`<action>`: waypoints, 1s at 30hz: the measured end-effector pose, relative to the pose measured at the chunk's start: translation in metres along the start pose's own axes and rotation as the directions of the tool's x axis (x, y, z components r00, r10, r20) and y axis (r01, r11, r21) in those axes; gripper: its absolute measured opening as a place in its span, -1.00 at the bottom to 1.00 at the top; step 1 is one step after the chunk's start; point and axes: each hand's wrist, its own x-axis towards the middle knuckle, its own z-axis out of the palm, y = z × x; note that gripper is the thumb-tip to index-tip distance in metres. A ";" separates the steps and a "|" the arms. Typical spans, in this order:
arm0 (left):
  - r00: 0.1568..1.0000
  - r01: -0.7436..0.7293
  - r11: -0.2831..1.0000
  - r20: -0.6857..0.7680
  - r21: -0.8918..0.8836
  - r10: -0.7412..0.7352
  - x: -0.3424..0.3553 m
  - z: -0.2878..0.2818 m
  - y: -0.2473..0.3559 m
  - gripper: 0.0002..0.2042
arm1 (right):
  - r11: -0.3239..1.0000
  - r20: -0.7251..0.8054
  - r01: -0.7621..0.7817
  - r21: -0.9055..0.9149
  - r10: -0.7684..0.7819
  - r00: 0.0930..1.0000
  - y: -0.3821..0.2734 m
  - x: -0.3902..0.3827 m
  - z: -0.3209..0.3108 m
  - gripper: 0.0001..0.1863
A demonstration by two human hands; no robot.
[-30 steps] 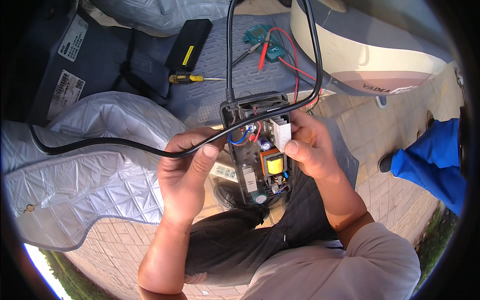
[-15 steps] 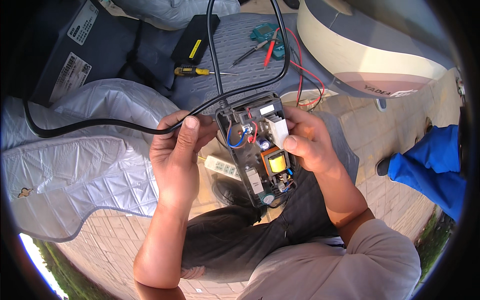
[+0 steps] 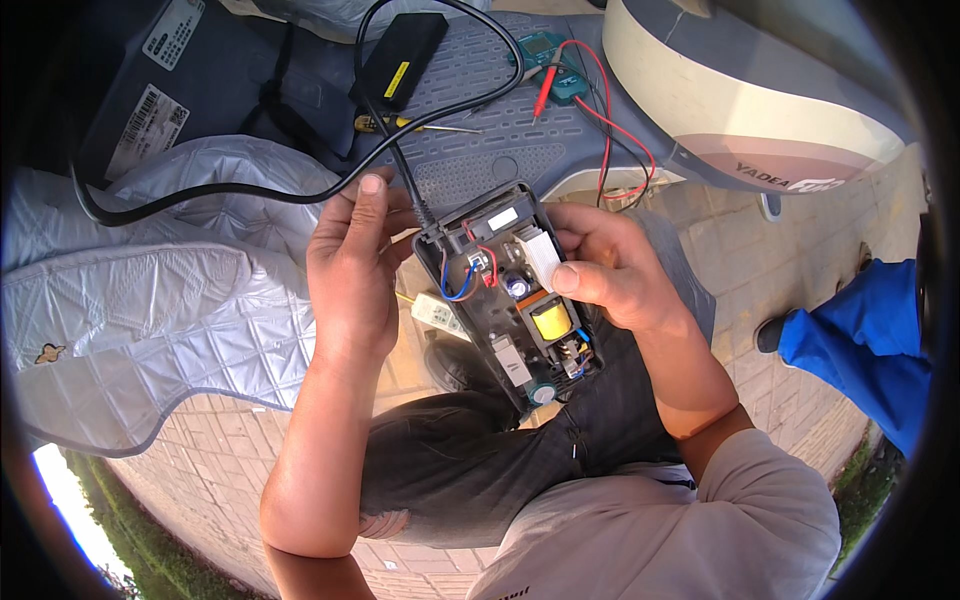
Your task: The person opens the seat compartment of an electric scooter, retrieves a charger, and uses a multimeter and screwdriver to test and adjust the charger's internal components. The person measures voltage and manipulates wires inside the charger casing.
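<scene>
An opened charger (image 3: 490,330), a black plastic case with its circuit board bare, is held tilted above my lap. Inside are a yellow-wrapped transformer (image 3: 552,321), a silvery heat sink (image 3: 537,256) and blue, red and brown wires. My right hand (image 3: 615,265) grips its upper right side, thumb by the heat sink, fingers behind the case. My left hand (image 3: 352,265) pinches a black cable (image 3: 235,190) between thumb and fingers, its other fingertips close to the case's left edge. Another black cable stretch (image 3: 400,165) enters the charger's top left corner.
On the scooter's grey footboard (image 3: 460,185) lie a black box (image 3: 400,60), a yellow-handled screwdriver (image 3: 440,127) and a green multimeter (image 3: 545,55) with a red probe (image 3: 543,95). Below is a white power strip (image 3: 440,314). A silver quilted cover (image 3: 180,310) hangs left; a person in blue trousers (image 3: 860,340) is at right.
The charger has shifted slightly left and turned a little in my hands. The cable loop above it has swung left and lower, now crossing the screwdriver. Both hands keep their grips.
</scene>
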 end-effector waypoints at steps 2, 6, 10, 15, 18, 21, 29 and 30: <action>0.994 0.090 0.996 0.070 -0.016 -0.089 -0.005 0.006 0.003 -0.63 | 1.000 -0.009 0.003 -0.009 -0.003 1.000 -0.001 0.000 0.000 -0.38; 0.974 0.166 0.986 0.162 -0.033 -0.158 -0.019 0.016 0.012 -0.58 | 1.000 -0.012 0.012 0.002 -0.012 1.000 -0.004 -0.004 0.001 -0.38; 0.964 0.160 0.986 0.221 -0.045 -0.146 -0.026 0.018 0.013 -0.56 | 0.998 -0.019 0.054 0.016 -0.053 0.998 0.000 -0.006 0.000 -0.36; 0.963 0.146 0.989 0.233 -0.034 -0.134 -0.028 0.017 0.013 -0.56 | 0.999 -0.045 0.035 0.023 -0.034 0.998 0.000 -0.007 0.005 -0.34; 0.967 0.124 0.992 0.229 -0.027 -0.115 -0.029 0.019 0.013 -0.54 | 0.999 -0.063 0.027 0.030 -0.025 0.998 0.002 -0.007 0.005 -0.35; 0.965 0.098 0.995 0.245 -0.012 -0.092 -0.029 0.017 0.011 -0.53 | 0.998 -0.046 0.030 0.062 -0.027 0.999 0.001 -0.006 0.006 -0.36; 0.962 0.061 0.998 0.265 0.022 -0.065 -0.028 0.014 0.009 -0.52 | 0.998 -0.075 0.013 0.069 -0.008 0.997 0.000 -0.008 0.010 -0.38; 0.961 0.067 0.998 0.268 0.021 -0.070 -0.028 0.013 0.008 -0.52 | 0.999 -0.084 0.003 0.050 0.001 0.996 0.000 -0.008 0.009 -0.38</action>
